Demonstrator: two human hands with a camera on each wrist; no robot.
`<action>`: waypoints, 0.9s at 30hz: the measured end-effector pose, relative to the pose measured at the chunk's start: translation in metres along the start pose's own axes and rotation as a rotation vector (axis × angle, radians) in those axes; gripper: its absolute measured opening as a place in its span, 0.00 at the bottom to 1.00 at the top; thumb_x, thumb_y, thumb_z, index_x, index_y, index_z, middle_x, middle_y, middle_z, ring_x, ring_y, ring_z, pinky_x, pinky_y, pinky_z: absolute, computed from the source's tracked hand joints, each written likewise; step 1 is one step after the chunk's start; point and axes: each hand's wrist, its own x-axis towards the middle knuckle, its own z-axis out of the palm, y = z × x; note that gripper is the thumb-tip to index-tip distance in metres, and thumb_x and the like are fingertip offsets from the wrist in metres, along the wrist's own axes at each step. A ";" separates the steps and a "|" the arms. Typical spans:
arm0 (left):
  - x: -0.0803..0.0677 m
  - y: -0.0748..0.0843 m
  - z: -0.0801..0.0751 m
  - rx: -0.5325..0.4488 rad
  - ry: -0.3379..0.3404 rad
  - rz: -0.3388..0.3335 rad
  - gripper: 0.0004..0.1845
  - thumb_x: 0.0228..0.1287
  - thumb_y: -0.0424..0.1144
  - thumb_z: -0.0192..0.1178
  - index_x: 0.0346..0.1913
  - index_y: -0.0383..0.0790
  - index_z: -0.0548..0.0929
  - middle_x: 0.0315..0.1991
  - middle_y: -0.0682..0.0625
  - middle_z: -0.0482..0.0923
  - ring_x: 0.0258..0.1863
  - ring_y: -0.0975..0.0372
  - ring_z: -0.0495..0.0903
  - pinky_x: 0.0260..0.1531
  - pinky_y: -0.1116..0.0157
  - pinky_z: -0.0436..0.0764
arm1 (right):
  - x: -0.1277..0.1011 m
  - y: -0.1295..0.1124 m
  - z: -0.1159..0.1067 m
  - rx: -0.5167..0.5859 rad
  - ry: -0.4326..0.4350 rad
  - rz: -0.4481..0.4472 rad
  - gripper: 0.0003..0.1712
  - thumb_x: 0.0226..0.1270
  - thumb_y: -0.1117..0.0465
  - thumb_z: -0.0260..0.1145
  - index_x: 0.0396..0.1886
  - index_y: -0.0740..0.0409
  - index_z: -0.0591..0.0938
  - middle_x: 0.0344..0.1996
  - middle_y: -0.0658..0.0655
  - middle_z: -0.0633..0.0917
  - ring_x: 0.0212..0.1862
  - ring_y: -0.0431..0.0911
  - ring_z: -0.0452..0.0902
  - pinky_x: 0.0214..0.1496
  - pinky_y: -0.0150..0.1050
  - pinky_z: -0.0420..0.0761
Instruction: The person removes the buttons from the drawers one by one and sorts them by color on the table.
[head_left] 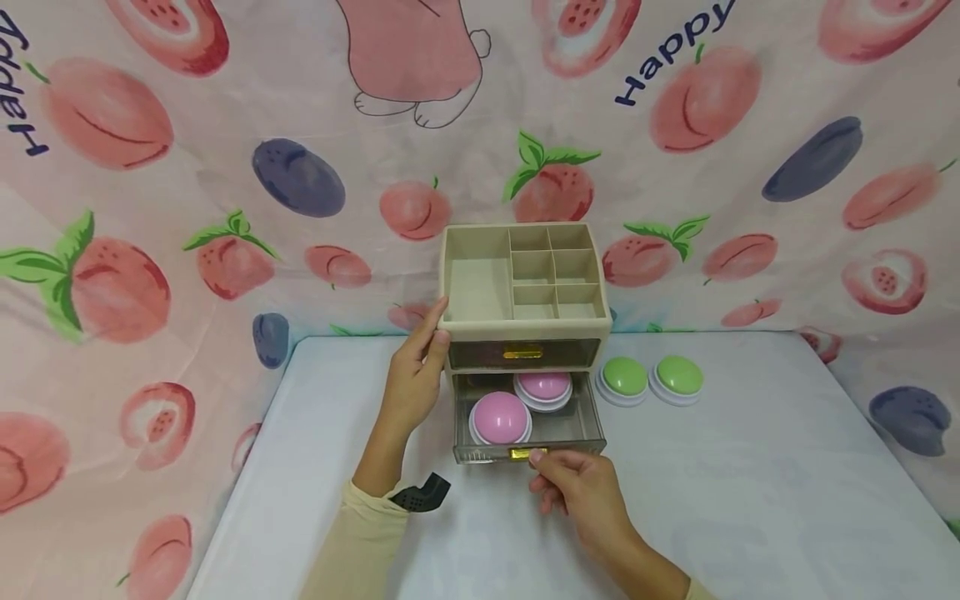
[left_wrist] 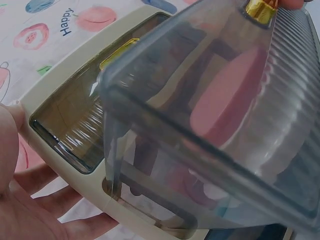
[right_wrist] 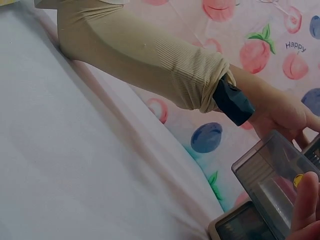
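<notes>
A cream desktop organizer (head_left: 525, 327) stands against the patterned backdrop. Its lower drawer (head_left: 570, 421), of smoky clear plastic, is pulled out. Inside lie two round pink domes on white bases, the front pink dome (head_left: 501, 418) and the rear pink dome (head_left: 544, 386), partly under the upper drawer (head_left: 480, 355), which is closed. My left hand (head_left: 412, 379) rests along the organizer's left side; the left wrist view shows its fingers spread and fairly straight. My right hand (head_left: 588, 498) pinches the drawer's gold handle (head_left: 521, 454), thumb on top, other fingers curled below.
Two green domes on white bases, the nearer green dome (head_left: 624, 377) and the outer green dome (head_left: 679, 376), sit right of the organizer on the white table (head_left: 750, 483). Divided compartments (head_left: 555, 267) form the organizer's top. A fruit-printed cloth (head_left: 337, 67) hangs behind and at the sides.
</notes>
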 end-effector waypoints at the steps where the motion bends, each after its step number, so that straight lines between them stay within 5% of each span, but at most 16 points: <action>1: 0.000 0.000 0.000 0.000 0.001 0.000 0.25 0.81 0.47 0.50 0.77 0.63 0.67 0.76 0.53 0.66 0.74 0.59 0.67 0.71 0.51 0.70 | -0.001 0.000 0.000 0.003 0.001 0.000 0.15 0.63 0.57 0.75 0.31 0.69 0.87 0.17 0.54 0.85 0.14 0.42 0.75 0.20 0.30 0.64; 13: 0.000 -0.001 0.000 -0.006 0.004 0.025 0.25 0.81 0.45 0.51 0.77 0.61 0.67 0.76 0.53 0.67 0.74 0.59 0.67 0.71 0.51 0.70 | -0.007 0.007 0.001 0.007 -0.010 -0.003 0.17 0.63 0.57 0.75 0.32 0.71 0.87 0.17 0.53 0.85 0.13 0.42 0.75 0.19 0.31 0.65; 27: 0.000 0.006 0.001 -0.009 -0.005 -0.047 0.26 0.82 0.39 0.50 0.78 0.51 0.66 0.77 0.46 0.63 0.76 0.54 0.65 0.73 0.50 0.68 | -0.012 0.008 -0.004 -0.004 -0.058 0.015 0.16 0.65 0.56 0.74 0.33 0.69 0.87 0.17 0.51 0.85 0.15 0.41 0.77 0.20 0.29 0.66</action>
